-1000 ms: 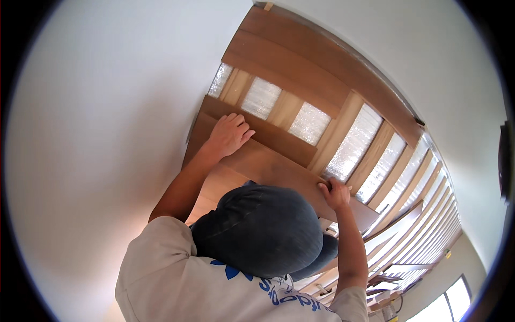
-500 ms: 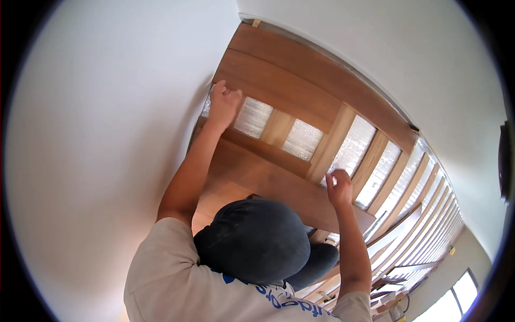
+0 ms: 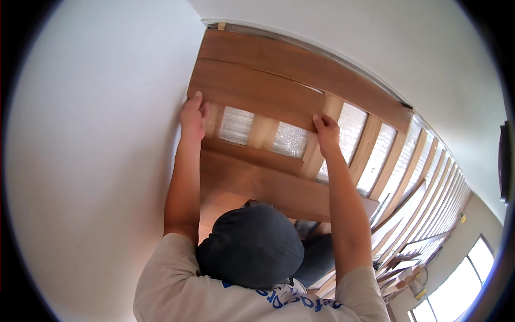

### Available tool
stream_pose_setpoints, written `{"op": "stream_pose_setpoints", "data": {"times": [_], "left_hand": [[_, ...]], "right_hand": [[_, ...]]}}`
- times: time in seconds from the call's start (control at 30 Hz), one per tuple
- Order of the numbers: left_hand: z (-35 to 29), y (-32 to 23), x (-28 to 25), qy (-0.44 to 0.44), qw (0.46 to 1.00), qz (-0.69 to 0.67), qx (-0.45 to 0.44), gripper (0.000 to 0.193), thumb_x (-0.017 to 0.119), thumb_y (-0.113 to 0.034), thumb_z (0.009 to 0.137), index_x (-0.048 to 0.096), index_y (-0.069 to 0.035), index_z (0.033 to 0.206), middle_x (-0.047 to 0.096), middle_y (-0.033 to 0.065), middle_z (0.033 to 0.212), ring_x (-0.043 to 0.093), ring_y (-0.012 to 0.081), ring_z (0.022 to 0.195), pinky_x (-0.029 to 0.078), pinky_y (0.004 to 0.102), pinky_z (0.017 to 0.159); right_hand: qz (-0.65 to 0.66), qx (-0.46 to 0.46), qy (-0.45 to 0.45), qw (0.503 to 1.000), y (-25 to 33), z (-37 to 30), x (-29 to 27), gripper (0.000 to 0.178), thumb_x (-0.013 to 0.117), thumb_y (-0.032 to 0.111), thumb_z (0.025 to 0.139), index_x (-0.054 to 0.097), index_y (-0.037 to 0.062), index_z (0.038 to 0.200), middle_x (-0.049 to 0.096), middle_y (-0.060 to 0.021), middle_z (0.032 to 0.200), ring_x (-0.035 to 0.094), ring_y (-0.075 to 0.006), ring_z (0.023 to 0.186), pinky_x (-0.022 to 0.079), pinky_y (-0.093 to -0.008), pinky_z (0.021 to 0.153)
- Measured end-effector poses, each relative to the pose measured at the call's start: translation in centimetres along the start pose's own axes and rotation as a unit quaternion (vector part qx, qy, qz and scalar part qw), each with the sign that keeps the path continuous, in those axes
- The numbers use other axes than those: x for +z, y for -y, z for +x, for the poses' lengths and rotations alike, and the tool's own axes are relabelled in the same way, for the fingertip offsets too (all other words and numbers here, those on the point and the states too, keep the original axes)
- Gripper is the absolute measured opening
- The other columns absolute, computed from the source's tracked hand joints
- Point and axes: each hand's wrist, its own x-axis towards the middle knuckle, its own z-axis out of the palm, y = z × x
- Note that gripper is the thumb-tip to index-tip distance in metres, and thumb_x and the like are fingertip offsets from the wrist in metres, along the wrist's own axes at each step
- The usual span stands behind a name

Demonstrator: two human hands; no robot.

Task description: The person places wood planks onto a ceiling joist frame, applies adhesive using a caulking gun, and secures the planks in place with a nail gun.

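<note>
Head view: the 2nd board is laid across joists, its near right corner pinched by the right hand, its near left corner touched by the left hand, fingers loosely curled, grip not determinable. Coverage is judged early: 1 wall-side board is laid, a thin gap is left beside the 2nd, silver foil is uncovered.

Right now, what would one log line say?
left hand: at left end of brown plank | right hand: at its right end | gap to neighbouring plank: visible rightward
</note>
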Motion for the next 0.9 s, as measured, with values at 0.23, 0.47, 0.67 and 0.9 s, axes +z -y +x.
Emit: {"op": "stream_pose_setpoints", "data": {"times": [0.23,0.47,0.67,0.9], "left_hand": [[-3.6,1.6,-1.8,-0.02,0.983,0.184,-0.001,0.021,0.071,-0.029,0.098,0.062,-0.01,0.099,0.063,-0.0036,0.084,0.062,0.0102,0.074,0.047,0.024,0.063],[-10.9,-2.3,-0.2,0.126,0.61,0.777,0.091,0.031,0.066,-0.036,0.098,0.067,-0.005,0.096,0.071,0.0131,0.092,0.07,0.0323,0.083,0.054,0.0422,0.071],[-5.6,-0.9,12.0,0.139,0.55,0.692,0.447,0.037,0.063,-0.035,0.099,0.064,-0.009,0.124,0.063,0.0145,0.129,0.058,0.0356,0.119,0.048,0.0456,0.098],[-1.2,3.2,15.7,0.118,0.45,0.773,0.431,0.064,0.054,-0.048,0.101,0.048,-0.006,0.149,0.04,0.0159,0.159,0.037,0.032,0.147,0.037,0.0461,0.117]], "right_hand": [[-0.003,-0.021,-0.014,1.0,-3.3,-3.4,-2.2,0.046,0.072,0.032,0.095,0.065,-0.0072,0.118,0.069,-0.0114,0.098,0.063,-0.0182,0.091,0.051,-0.0321,0.082],[-0.038,-0.013,-0.008,0.999,-8.1,-5.3,-4.5,0.039,0.071,0.025,0.096,0.064,-0.0031,0.122,0.069,-0.0103,0.097,0.063,-0.018,0.089,0.053,-0.0334,0.082],[-0.104,-0.072,-0.031,0.991,-8.3,-5.9,-4.1,0.04,0.07,0.023,0.096,0.06,-0.0021,0.126,0.065,-0.0145,0.107,0.064,-0.0233,0.091,0.054,-0.0363,0.083],[-0.211,-0.11,-0.059,0.969,-12.8,-15.5,-12.3,0.048,0.071,0.012,0.09,0.055,0.0019,0.134,0.059,-0.0183,0.126,0.065,-0.032,0.105,0.054,-0.0405,0.09]]}}
